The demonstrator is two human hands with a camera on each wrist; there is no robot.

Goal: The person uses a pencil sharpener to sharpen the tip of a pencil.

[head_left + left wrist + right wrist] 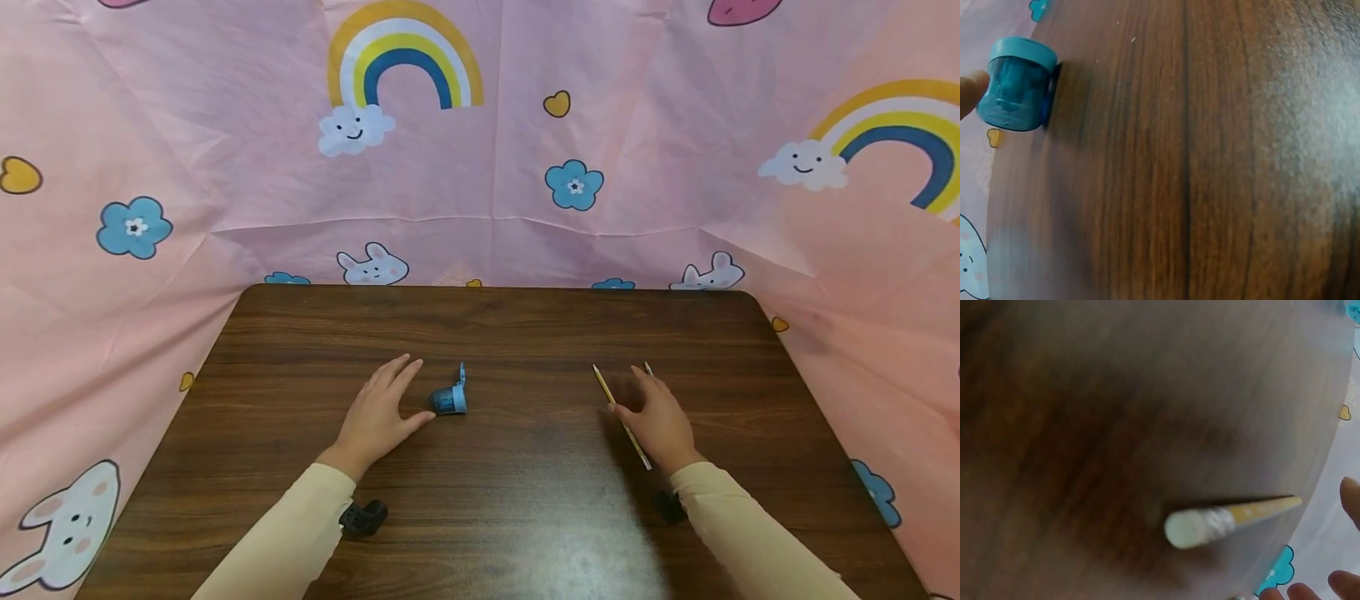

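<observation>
A blue pencil sharpener (448, 401) with a see-through body lies on its side on the table, its lid flipped up. My left hand (375, 423) is beside it, fingers spread, the thumb tip right at its near edge. In the left wrist view one fingertip (971, 90) overlaps the edge of the sharpener (1013, 94). A yellow pencil (628, 429) with a pale eraser end lies slantwise on the right. Over its right side hovers my right hand (663, 427), thumb close to the shaft. In the right wrist view the fingers stand apart from the pencil (1254, 511).
The tip of a second pencil (648, 368) shows just beyond the right hand, the rest hidden behind it. Both things lie on a dark wooden table (525, 500). A pink patterned cloth (480, 183) hangs behind the table and along both sides.
</observation>
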